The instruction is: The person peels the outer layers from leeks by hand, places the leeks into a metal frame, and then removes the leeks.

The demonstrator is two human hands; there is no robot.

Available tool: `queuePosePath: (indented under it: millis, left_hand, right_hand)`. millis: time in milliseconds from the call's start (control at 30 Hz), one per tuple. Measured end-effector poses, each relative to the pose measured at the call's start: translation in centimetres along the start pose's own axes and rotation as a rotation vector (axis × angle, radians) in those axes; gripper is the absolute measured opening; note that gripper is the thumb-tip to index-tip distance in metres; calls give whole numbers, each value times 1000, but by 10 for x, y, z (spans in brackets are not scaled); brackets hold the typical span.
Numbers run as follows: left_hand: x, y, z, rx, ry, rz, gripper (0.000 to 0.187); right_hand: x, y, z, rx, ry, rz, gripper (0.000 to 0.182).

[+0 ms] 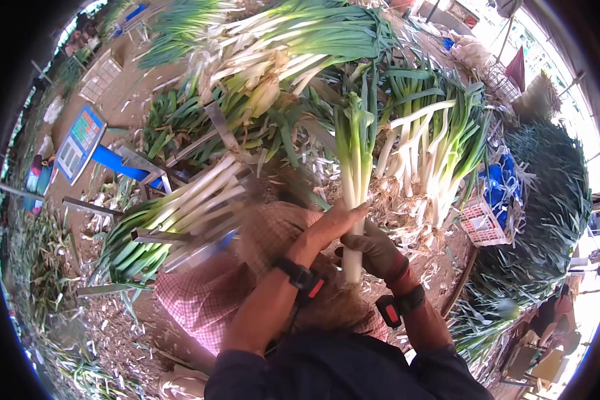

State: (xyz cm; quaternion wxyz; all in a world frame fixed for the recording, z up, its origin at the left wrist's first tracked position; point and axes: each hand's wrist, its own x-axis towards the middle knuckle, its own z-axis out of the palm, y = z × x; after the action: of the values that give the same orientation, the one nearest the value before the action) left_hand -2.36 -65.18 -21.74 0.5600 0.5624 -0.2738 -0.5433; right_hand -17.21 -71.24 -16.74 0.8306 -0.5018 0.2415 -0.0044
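A leek (355, 147) stands nearly upright in front of me, green leaves away from me and its white root end near my lap. My bare left hand (333, 225) is closed around its white shank. Just below, my right hand (375, 252), in a dark glove, is closed on the same shank. Beyond my right hand lies a heap of leeks (433, 143) with brown, tangled roots. To the left, a bundle of cleaned leeks (187, 207) rests across the metal bars of a weighing scale (140, 235).
The scale's display panel (80, 143) stands at the left on a blue post. A white plastic basket (481, 223) with blue material sits to the right, beside a large mass of green leaves (537, 193). More leeks (300, 40) are piled at the back. Trimmings litter the ground.
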Motion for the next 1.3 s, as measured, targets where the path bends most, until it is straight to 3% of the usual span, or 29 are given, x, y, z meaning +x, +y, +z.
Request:
queuePosePath:
  millis: [167,233,300,400,433,533,633,700,767,833,900,967,1033,1100,1133,1200,1233,1300]
  left_hand:
    - [-14,38,16,-542,54,-100,40]
    - [24,2,8,-641,-56,121,42]
    - [24,26,9,-1030,94,91,32]
    - [-5,63,-19,-1206,-6,327,37]
    - [-18,78,-29,-1219,-25,431,42]
    - [-80,138,-69,-1160,-160,837,58]
    - [-158,169,-132,-988,28,1161,57]
    - [-231,163,-193,-929,162,1265,54]
    - [-314,136,-265,-926,250,1343,50]
    - [-413,83,-354,-1009,190,1394,47]
    - [-486,44,-405,-982,144,1346,43]
    - [-509,41,-403,-641,433,1193,58]
    - [-495,21,-405,-608,922,1064,58]
    - [-471,-16,-428,-753,1106,915,56]
    - [-458,-33,-432,-834,1044,753,51]
    - [-436,-49,-428,-441,1221,-45,36]
    - [-420,-50,-415,-619,1313,-60,37]
    - [-400,-37,-400,-150,1334,-202,37]
  right_hand:
    - [-58,-53,18,-200,85,121,54]
    - [-89,-63,22,-315,46,146,73]
    - [-117,-78,41,-284,94,182,81]
    - [-143,-83,50,-394,88,218,102]
    - [-143,-88,57,-556,78,156,102]
    - [-137,-92,64,-1114,6,-123,102]
    - [-91,-115,83,-1351,-84,-278,107]
    - [-35,-138,118,-1450,-170,-402,101]
    - [33,-153,155,-1691,-299,-696,101]
    - [104,-168,211,-1721,-474,-625,95]
    - [178,-157,257,-1607,-675,-891,90]
    - [248,-139,292,-1653,-730,-704,88]
    - [308,-105,318,-1639,-733,-690,83]
    - [343,-88,340,-1771,-777,-436,85]
    - [359,-79,346,-1830,-794,-302,86]
    - [422,-29,303,-1828,-785,-361,84]
    - [434,-20,290,-1900,-740,-326,82]
    - [440,-11,272,-2117,-608,-182,78]
